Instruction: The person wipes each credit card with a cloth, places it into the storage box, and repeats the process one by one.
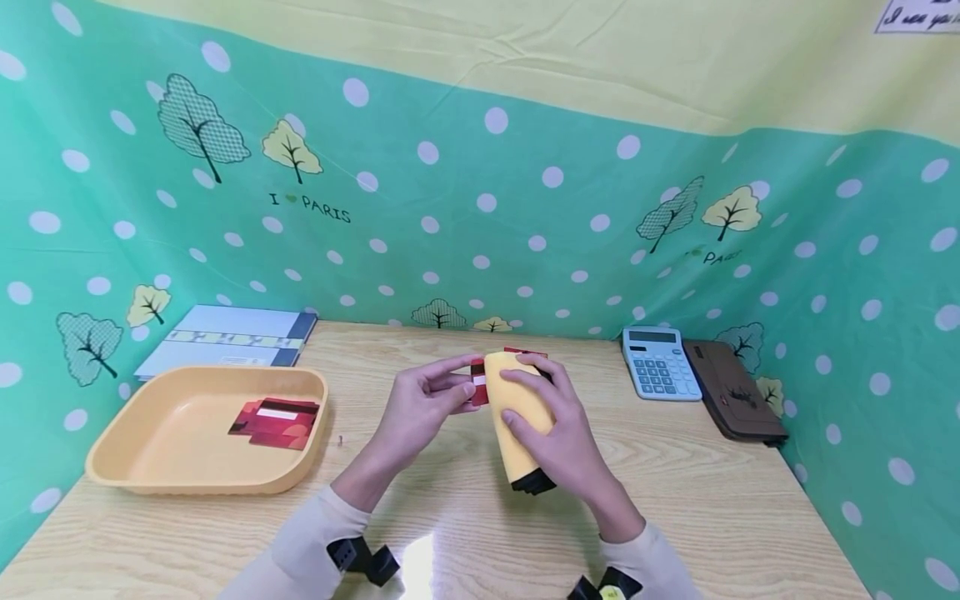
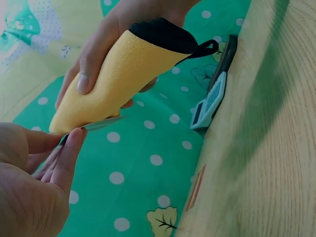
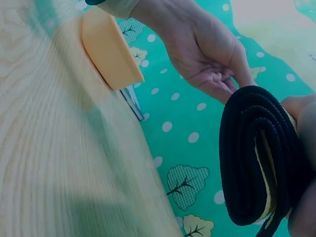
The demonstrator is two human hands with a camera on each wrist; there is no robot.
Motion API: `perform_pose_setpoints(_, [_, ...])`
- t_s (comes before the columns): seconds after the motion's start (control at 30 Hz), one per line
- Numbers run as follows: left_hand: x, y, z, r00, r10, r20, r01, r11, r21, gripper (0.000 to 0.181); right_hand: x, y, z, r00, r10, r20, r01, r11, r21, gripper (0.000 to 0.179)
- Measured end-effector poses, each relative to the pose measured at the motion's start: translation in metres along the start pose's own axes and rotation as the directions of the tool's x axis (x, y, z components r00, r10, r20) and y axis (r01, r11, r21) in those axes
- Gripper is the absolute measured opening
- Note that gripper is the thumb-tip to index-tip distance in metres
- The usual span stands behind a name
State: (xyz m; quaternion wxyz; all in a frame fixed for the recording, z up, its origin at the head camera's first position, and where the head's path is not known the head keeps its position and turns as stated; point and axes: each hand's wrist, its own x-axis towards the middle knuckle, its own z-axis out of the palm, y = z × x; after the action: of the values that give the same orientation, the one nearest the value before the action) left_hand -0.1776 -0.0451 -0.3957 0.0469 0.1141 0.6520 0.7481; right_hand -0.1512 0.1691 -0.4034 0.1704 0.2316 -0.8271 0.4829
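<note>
My left hand (image 1: 420, 408) pinches a red bank card (image 1: 478, 385) with a dark stripe by its edge, between thumb and fingers. A folded yellow cloth (image 1: 504, 417) with a black border is gripped in my right hand (image 1: 562, 429), thumb on the near side and fingers over the top. The cloth's end lies against the card and covers part of it. Seen from the right wrist, the black edge (image 3: 234, 158) shows several folded layers. A black loop (image 2: 205, 48) hangs from it in the left wrist view. Behind the cloth, another red card (image 1: 517, 351) partly shows.
At the left stands a peach tray (image 1: 172, 433) with red cards (image 1: 281, 425) inside. Behind it lies a blue-grey notebook (image 1: 232, 321). A light blue calculator (image 1: 660, 367) and a brown zipped case (image 1: 735, 392) lie at the right. A patterned curtain (image 1: 465, 208) closes off the back.
</note>
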Motion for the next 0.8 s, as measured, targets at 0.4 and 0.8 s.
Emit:
perform_pose_setpoints(0.4, [0.001,0.007,-0.005,1.0,0.016,0.005,-0.016,1.0,-0.023,0.042,0.007,0.012,-0.018,0.994,0.093,-0.055,-0.093,0.996,-0.009,0.047])
perform_pose_setpoints(0.8, [0.003,0.012,-0.011,1.0,-0.01,-0.007,0.01,0.999,-0.033,0.045,0.01,0.02,-0.033,0.988,0.134,-0.081,-0.136,0.991,-0.017,0.047])
